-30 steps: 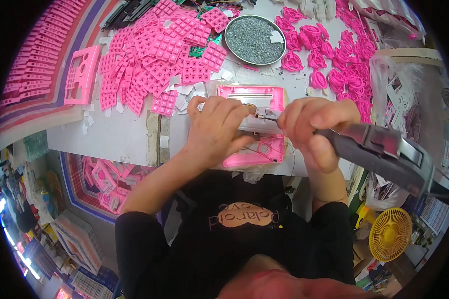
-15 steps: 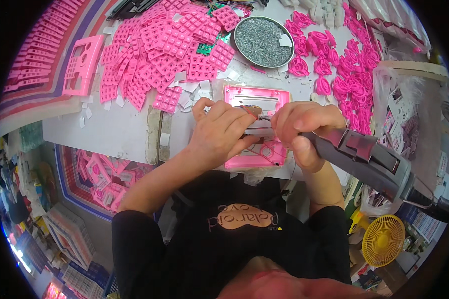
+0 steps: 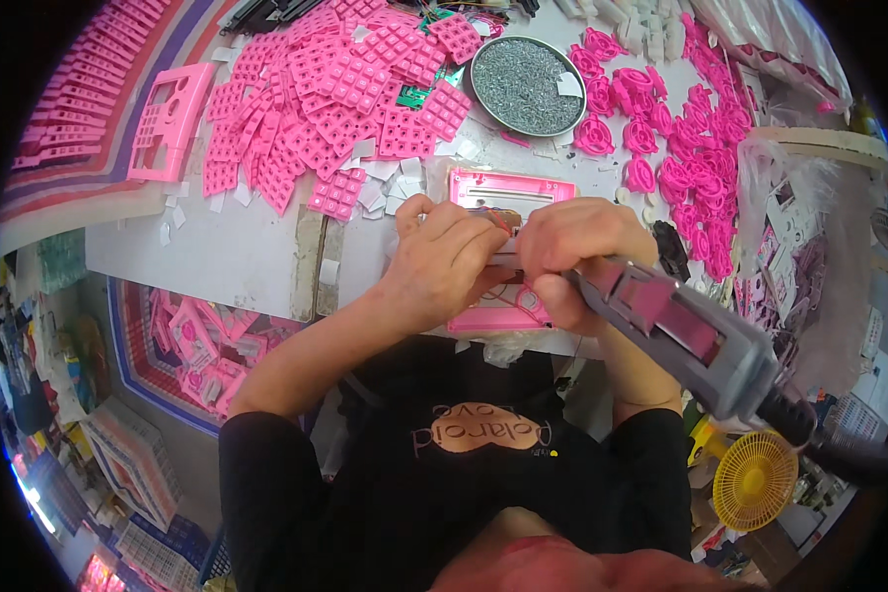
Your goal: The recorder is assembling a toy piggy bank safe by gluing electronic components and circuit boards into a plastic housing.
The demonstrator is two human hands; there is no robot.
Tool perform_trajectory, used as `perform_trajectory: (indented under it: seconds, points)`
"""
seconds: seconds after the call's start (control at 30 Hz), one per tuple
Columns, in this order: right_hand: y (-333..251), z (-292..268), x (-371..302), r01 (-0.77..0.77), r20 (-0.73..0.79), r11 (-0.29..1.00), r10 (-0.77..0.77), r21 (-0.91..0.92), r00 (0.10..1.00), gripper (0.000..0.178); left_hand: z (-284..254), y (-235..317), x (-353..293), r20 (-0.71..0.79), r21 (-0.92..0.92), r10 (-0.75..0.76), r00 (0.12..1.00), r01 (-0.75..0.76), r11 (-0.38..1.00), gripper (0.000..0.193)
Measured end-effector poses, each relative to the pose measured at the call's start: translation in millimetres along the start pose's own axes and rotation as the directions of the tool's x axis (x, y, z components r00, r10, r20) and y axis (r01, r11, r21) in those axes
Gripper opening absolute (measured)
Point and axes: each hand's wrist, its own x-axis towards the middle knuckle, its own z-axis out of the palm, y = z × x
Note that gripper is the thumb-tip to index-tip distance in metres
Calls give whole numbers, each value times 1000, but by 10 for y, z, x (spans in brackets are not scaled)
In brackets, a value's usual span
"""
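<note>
A pink plastic casing (image 3: 512,186) lies open on the table in front of me, with thin red wires and small parts inside it. Over its left side is my left hand (image 3: 442,252), fingers bent and closed around something inside that they mostly hide. My right hand (image 3: 584,252) is closed around the front end of a grey corded electric screwdriver (image 3: 705,347), over the casing's right side. The tool slants down to the right, its black cord trailing off. Its tip is hidden behind my fingers, close to the left fingertips.
Pink keypads (image 3: 335,104) are heaped at the back left, beside a round tray of small screws (image 3: 528,87). Pink ring-shaped parts (image 3: 696,178) cover the right. A pink front panel (image 3: 171,123) lies far left. Below sit a basket of pink parts (image 3: 199,340) and a yellow fan (image 3: 755,481).
My right hand has shifted left toward the left hand, and the screwdriver's rear has swung down and nearer to me. The left hand has barely moved.
</note>
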Motion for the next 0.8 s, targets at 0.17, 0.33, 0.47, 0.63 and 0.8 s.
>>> perform_trajectory:
  seconds: [0.17,0.33,0.47,0.63,0.8]
  points:
    - [73,-251,-125,-251,20,932,254,261,967,74,-36,48,-2,20,80,-17,1000,16,997,38]
    - [-43,-362,-498,-367,52,725,484,-583,874,79,-40,3,15,103,62,-52,993,46,997,41]
    - [57,-437,-624,-127,158,718,316,-684,936,59,-106,-36,51,340,-72,-235,910,274,959,56]
    - [153,-469,-430,-487,-31,766,524,-420,851,40,38,-126,-159,79,-284,-253,964,265,921,67]
    - [308,-570,-360,-776,-71,616,776,-134,627,29,14,-93,-156,104,-196,-194,975,211,958,76]
